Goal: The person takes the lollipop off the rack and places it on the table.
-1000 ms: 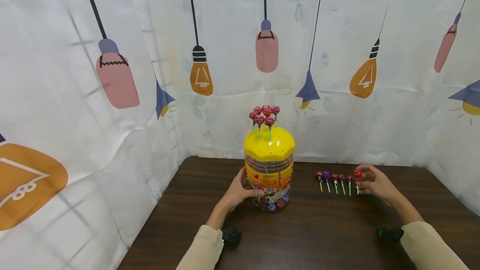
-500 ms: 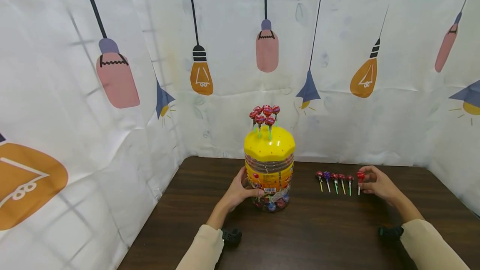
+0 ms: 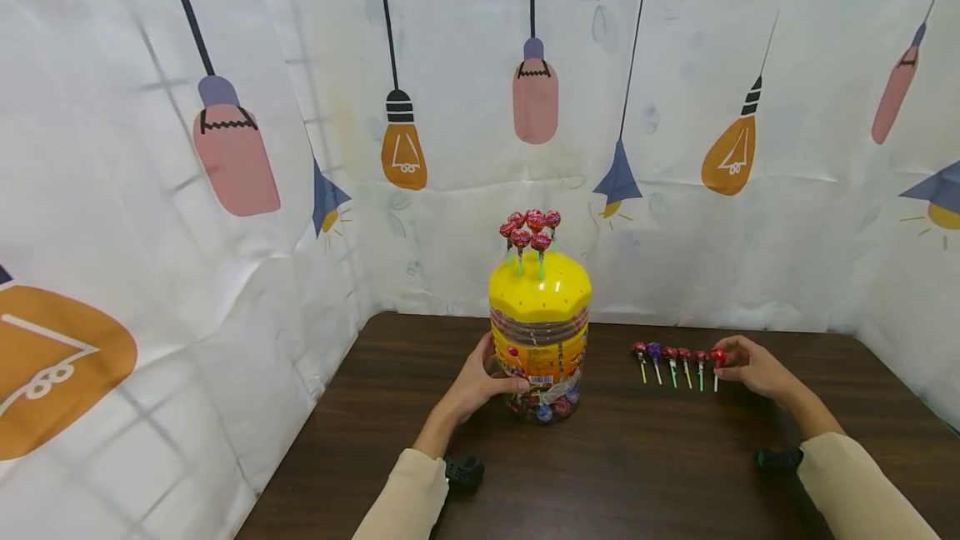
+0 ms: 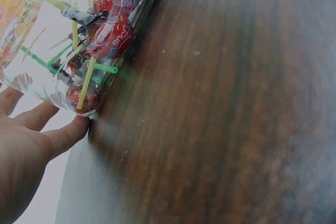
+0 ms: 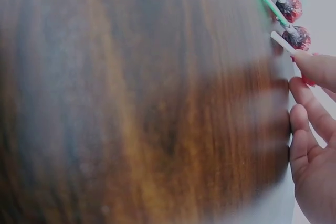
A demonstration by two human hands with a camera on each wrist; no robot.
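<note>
A clear candy jar (image 3: 538, 357) with a yellow lid (image 3: 540, 290) stands upright on the dark table. My left hand (image 3: 476, 382) grips its lower left side, thumb across the front. Lollipops (image 4: 107, 38) with coloured sticks show through its wall in the left wrist view. Several red lollipops (image 3: 534, 227) stand upright in the lid. At the right end of a row, my right hand (image 3: 750, 367) pinches a red lollipop (image 3: 717, 357) with a white stick (image 5: 282, 42). Its candy is mostly hidden behind the thumb in the right wrist view.
Left of the right hand lies a row of several lollipops, among them a purple one (image 3: 655, 352) and a red one with a green stick (image 3: 701, 361). A white curtain (image 3: 450, 257) printed with lamps hangs behind the wooden table (image 3: 600, 473).
The right hand has lowered the red lollipop and shifted it slightly, first right, then back left beside the row. The left hand and jar have stayed in place.
</note>
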